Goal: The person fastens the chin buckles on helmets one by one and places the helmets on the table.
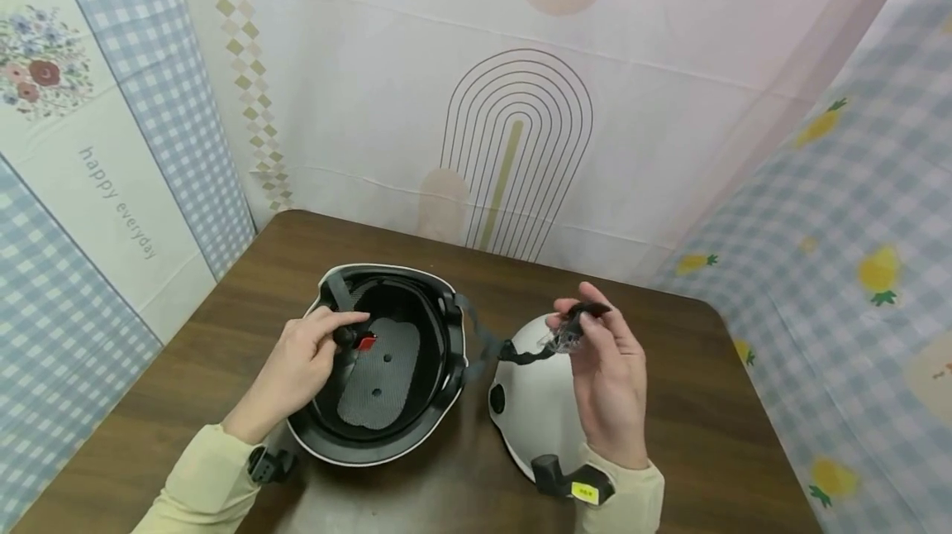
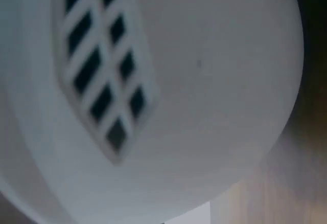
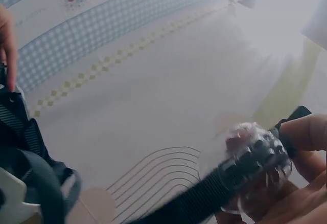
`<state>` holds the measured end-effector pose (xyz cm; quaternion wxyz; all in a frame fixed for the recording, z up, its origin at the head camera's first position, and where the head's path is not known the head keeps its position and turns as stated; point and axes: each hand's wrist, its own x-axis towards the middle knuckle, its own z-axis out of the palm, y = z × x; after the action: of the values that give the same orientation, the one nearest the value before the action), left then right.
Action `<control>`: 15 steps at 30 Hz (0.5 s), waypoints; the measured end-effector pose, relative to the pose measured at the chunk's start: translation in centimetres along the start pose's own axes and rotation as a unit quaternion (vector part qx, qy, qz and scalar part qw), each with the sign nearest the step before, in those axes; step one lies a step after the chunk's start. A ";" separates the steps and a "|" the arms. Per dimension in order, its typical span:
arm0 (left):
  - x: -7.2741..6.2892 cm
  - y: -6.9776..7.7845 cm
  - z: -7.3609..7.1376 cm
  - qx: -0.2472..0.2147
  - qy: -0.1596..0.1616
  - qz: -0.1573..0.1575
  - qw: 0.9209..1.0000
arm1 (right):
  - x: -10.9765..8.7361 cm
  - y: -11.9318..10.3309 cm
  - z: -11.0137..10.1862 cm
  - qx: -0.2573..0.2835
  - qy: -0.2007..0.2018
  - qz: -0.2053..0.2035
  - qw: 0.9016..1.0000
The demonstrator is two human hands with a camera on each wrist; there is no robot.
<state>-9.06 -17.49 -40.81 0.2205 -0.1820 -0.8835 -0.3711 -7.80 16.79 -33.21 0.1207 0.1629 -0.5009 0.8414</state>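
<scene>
Head view: On the brown table (image 1: 692, 377), an upturned helmet (image 1: 381, 389) lies beside a white helmet (image 1: 524, 406).
My hands are apart: right hand (image 1: 610, 377) pinching a chin strap's (image 1: 531, 358) end, left hand (image 1: 301, 360) a red-and-black buckle (image 1: 366, 342). The strap looks laid out, joining not yet done. Clear plastic (image 1: 567, 340) obscures that end; some left fingers are hidden.

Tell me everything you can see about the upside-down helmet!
It's a helmet lying open side up on the brown table, left of another white helmet. Its thin outer edge is white; the inside looks black, with a grey mesh-like pad marked by two dark dots. Grey straps show at both sides. From the right, a black strap leads to the right hand, which pinches its end by clear plastic. The left hand crosses its left side, seemingly holding a black buckle with a red part.
</scene>
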 end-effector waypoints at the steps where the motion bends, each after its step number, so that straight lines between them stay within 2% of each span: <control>1: 0.0 0.1 -0.1 -0.006 -0.003 -0.003 1.000 | 0.0 0.2 0.2 -0.008 -0.005 0.003 1.000; 5: 0.0 0.1 -0.1 -0.010 0.003 0.007 1.000 | -0.2 1.0 1.1 -0.072 -0.028 0.031 0.997; 9: 0.0 0.0 0.1 -0.026 0.025 0.021 0.999 | -0.4 1.7 2.0 -0.131 -0.060 0.077 0.987; 12: 0.0 0.0 0.2 -0.038 0.028 0.009 0.999 | -0.6 2.4 2.5 -0.154 -0.083 0.102 0.979; 15: -0.2 0.1 0.1 -0.046 0.021 -0.019 0.999 | -0.8 3.1 3.2 -0.177 -0.097 0.117 0.972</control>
<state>-8.87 -17.34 -40.89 0.2235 -0.1675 -0.8640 -0.4190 -7.70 12.51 -34.65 -0.0008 0.1599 -0.6666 0.7280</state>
